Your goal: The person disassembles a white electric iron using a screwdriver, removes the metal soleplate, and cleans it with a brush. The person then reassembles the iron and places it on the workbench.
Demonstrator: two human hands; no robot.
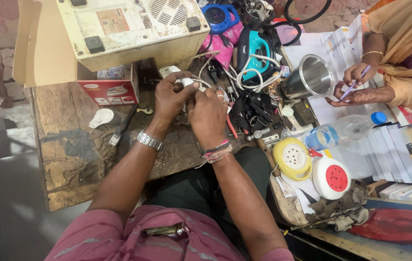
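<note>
Centrally, a small white plug-like part (187,82) with a white cord (206,65) sits pinched between both hands above the worn wooden bench (65,154). The left hand (169,99) grips it with thumb and fingers; the right hand (208,113) is curled against it. At eleven o'clock stands a cream appliance (133,29). At three o'clock, another person's hands (356,84) hold a pen beside a steel cup (310,77).

Rough, worn wooden workbench (70,154), shiny steel cup (310,77), glossy yellow plastic socket reel (292,158).
</note>
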